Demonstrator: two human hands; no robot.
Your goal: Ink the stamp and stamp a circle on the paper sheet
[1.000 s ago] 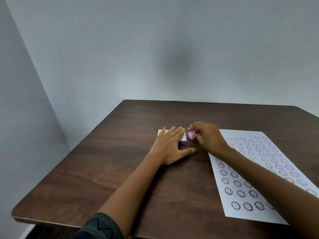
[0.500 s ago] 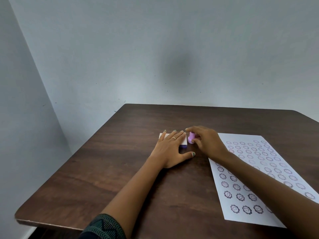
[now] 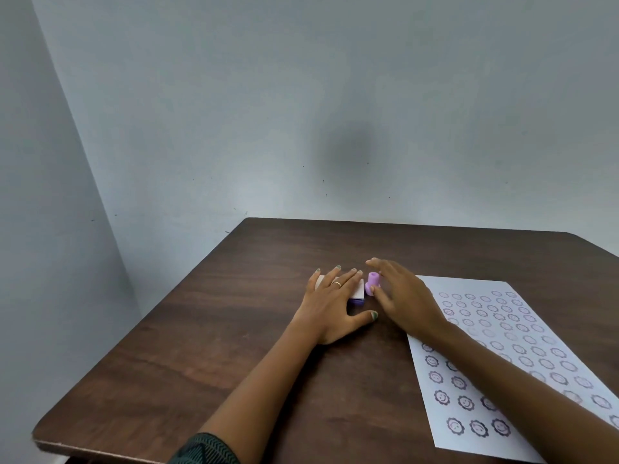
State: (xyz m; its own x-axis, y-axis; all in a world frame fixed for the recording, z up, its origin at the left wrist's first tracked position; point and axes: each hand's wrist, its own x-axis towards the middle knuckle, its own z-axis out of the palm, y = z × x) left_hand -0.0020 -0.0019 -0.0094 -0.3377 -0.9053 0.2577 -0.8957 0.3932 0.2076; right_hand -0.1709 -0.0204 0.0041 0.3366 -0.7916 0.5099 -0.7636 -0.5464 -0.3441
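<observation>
A small purple stamp stands upright on the table, just right of the ink pad. The pad is a flat box with a white lid and a purple base. My left hand lies flat on the pad with its fingers spread and hides most of it. My right hand is beside the stamp with its fingers stretched out and apart, the thumb close to the stamp's base. The white paper sheet lies to the right, printed with rows of circles, several of them stamped with dark smiley marks. My right forearm crosses over it.
The dark wooden table stands in a corner, with grey walls close behind and to the left. Its front left edge and rounded corner are in view.
My right hand was closed around the stamp; its fingers have now spread and the stamp stands by itself beside the pad. My left hand has stayed on the pad.
</observation>
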